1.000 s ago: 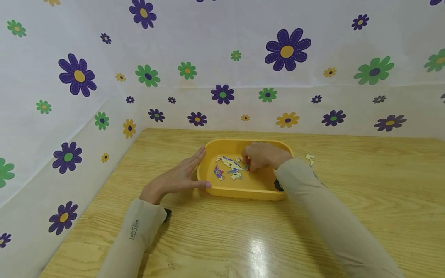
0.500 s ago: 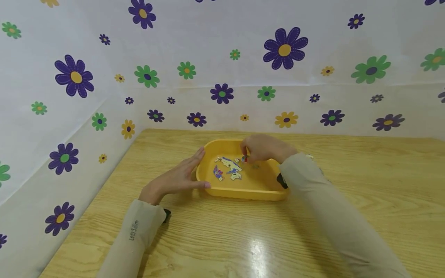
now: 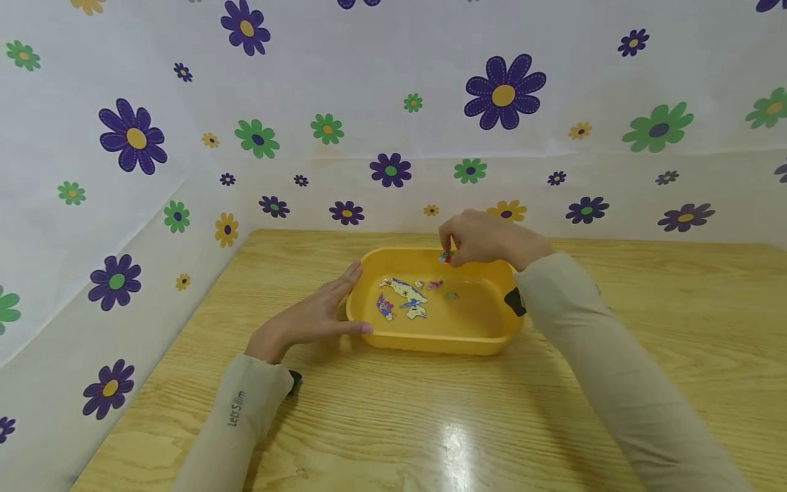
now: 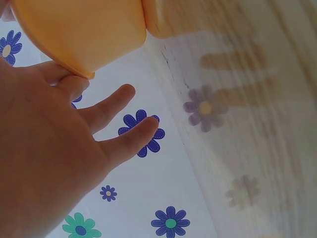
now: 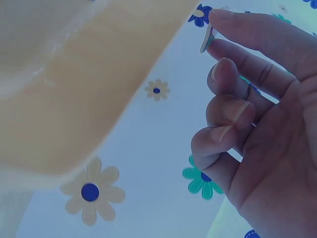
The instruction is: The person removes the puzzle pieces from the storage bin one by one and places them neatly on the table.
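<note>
My right hand [image 3: 486,236] is raised over the back rim of a yellow plastic tray [image 3: 443,339], pinching a small flat colourful cutout piece [image 3: 446,257] between thumb and forefinger. The right wrist view shows the piece [image 5: 207,39] edge-on as a thin sliver, the other fingers curled loosely. My left hand [image 3: 313,314] lies against the tray's left end, its straight fingers and thumb touching the rim. Inside the tray lie several flat irregular pieces: a long cream-and-blue one [image 3: 402,290], a purple one [image 3: 385,307], a cream one [image 3: 417,311] and a small pink-purple one [image 3: 435,284].
The tray stands on a wooden table [image 3: 393,424] with a pale grain. Behind and to the left rises a white wall covering [image 3: 344,68] printed with flowers. The right sleeve [image 3: 590,335] crosses over the table's right part.
My right hand has lifted a small colourful piece from the tray floor, moving up and back above the rim. A pink-purple piece now shows there. The left hand has stayed in place.
</note>
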The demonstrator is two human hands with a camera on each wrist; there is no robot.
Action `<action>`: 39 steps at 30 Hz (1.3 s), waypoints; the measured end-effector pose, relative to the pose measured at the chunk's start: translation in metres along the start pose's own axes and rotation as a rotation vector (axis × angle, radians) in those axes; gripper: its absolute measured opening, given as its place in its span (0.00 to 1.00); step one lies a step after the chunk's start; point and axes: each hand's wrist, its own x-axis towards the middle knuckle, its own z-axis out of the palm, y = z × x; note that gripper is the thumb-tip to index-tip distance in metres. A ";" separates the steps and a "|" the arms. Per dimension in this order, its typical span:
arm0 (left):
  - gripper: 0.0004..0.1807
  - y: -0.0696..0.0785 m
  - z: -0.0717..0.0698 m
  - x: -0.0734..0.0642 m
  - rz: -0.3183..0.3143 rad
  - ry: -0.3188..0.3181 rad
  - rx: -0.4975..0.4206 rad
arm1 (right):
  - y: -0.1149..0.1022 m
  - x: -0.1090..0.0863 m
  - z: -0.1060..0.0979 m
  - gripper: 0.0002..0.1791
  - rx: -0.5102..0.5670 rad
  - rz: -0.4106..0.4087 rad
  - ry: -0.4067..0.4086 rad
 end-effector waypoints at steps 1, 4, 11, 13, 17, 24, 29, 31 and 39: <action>0.62 0.000 0.000 0.000 0.000 0.000 -0.001 | 0.000 -0.002 -0.001 0.06 -0.005 -0.001 0.002; 0.62 0.001 0.000 -0.001 -0.002 0.000 -0.007 | 0.003 -0.007 -0.004 0.07 -0.021 0.015 0.000; 0.61 0.001 0.000 -0.001 -0.001 0.000 -0.004 | 0.016 -0.020 -0.008 0.07 -0.017 0.016 0.031; 0.62 -0.001 0.000 0.000 -0.002 0.003 0.000 | 0.022 -0.025 -0.009 0.07 -0.018 0.023 0.039; 0.62 -0.001 -0.001 -0.001 -0.006 0.002 -0.007 | 0.032 -0.035 -0.009 0.07 -0.020 0.034 0.046; 0.62 0.000 -0.001 -0.001 0.006 0.007 -0.008 | 0.049 -0.049 -0.008 0.07 -0.003 0.020 0.069; 0.62 -0.001 -0.001 0.000 0.005 0.010 -0.007 | 0.064 -0.060 -0.004 0.07 0.017 0.048 0.068; 0.62 0.000 -0.001 0.000 -0.001 0.008 -0.007 | 0.070 -0.064 -0.002 0.07 0.032 0.064 0.062; 0.62 0.001 -0.001 -0.001 -0.015 -0.006 0.001 | 0.089 -0.079 0.006 0.07 0.050 0.101 0.054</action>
